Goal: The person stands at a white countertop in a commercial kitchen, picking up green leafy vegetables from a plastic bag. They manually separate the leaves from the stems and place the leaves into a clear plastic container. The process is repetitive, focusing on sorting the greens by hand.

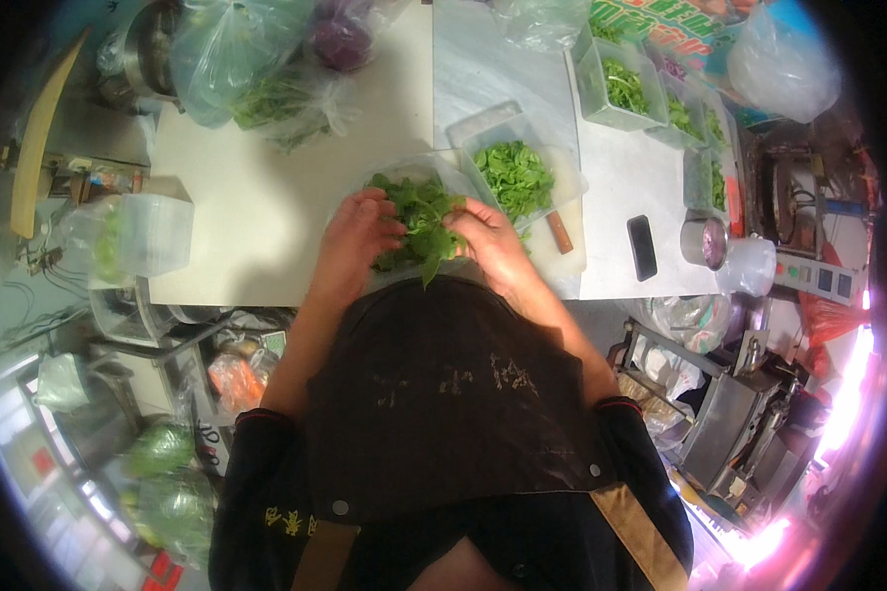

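A pile of leafy greens [417, 214] lies in a pale plastic bag or container [451, 164] against the table's front edge. My left hand [362, 233] rests at the left side of the pile, fingers curled over its edge; whether they grip any leaves is unclear. On the other side, my right hand [491, 236] pinches leaves between thumb and forefinger. One large leaf hangs down towards my apron. Just beyond my right hand stands a clear plastic container [573, 185] with picked green leaves [514, 177]. A knife's wooden handle [559, 233] sticks out beside it, its blade hidden.
A black phone [641, 248] lies to the right, near a metal pot [698, 244]. Several clear tubs of greens [621, 118] stand at the back right. Bagged vegetables [288, 103] lie at the back left; an upright plastic tub [164, 235] stands at the left edge.
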The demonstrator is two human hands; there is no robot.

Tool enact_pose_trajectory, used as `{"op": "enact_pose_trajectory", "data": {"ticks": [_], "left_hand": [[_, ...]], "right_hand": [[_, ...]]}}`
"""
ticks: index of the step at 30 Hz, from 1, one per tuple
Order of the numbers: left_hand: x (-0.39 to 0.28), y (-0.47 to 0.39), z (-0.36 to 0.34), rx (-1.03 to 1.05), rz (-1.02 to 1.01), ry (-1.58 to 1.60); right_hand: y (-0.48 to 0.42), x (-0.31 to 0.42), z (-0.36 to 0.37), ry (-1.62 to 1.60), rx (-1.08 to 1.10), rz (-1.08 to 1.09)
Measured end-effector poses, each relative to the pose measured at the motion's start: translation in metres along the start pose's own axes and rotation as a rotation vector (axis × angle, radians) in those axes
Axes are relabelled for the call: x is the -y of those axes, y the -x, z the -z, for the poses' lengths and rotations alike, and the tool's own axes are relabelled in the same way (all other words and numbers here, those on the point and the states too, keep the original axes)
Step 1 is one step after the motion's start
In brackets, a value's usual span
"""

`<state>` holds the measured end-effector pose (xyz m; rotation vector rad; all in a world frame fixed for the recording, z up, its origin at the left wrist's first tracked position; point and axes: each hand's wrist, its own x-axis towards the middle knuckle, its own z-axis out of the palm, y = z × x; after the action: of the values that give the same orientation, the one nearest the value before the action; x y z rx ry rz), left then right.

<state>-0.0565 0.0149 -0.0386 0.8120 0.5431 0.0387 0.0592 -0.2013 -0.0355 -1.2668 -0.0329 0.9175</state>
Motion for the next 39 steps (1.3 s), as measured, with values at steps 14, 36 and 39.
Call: {"op": "enact_pose_trajectory", "data": {"ticks": [14, 36, 39], "left_hand": [[-0.004, 0.004, -0.036, 0.125, -0.186, -0.548], [-0.008, -0.003, -0.069, 0.354, -0.043, -0.489], [-0.011, -0.001, -0.073, 0.351, -0.021, -0.400]], "right_hand": [[0.028, 0.042, -0.001, 0.198, -0.077, 0.039], [0.053, 0.076, -0.017, 0.654, -0.234, 0.385], [0.053, 0.077, -0.004, 0.798, -0.182, 0.559]]}}
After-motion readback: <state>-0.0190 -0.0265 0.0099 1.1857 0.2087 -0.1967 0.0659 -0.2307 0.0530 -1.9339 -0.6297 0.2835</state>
